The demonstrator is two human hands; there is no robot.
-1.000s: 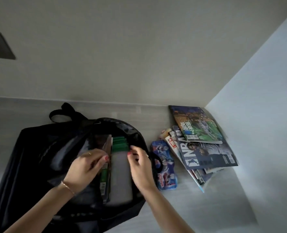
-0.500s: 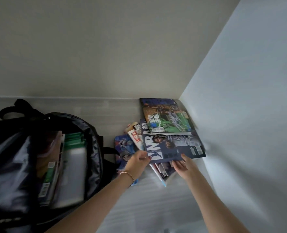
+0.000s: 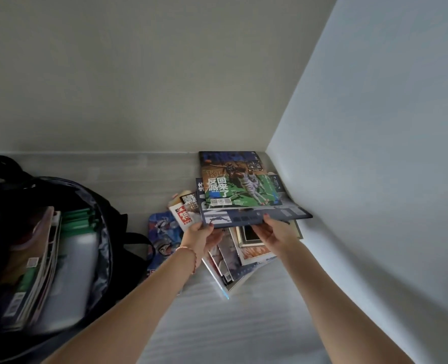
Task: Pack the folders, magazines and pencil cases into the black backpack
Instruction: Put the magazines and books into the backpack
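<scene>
The black backpack (image 3: 104, 222) lies open at the left, with magazines, a green folder (image 3: 75, 222) and a pale folder standing inside it. At the right, both hands grip the near edge of a dark blue magazine (image 3: 254, 218) and tilt it up off the pile. A green-covered magazine (image 3: 240, 185) rides on top of it. My left hand (image 3: 203, 236) holds the edge's left part, my right hand (image 3: 272, 232) its right part. More magazines (image 3: 241, 261) lie beneath. A blue pencil case (image 3: 162, 232) lies between the backpack and the pile, partly behind my left arm.
The grey table surface (image 3: 230, 324) runs into a corner. A beige wall stands behind and a pale wall (image 3: 375, 179) close on the right, right next to the magazine pile. The backpack's black strap (image 3: 4, 166) lies at the back left.
Both hands left the backpack's opening and went right to the magazine pile. They took hold of the dark blue magazine and have now raised its near edge off the pile.
</scene>
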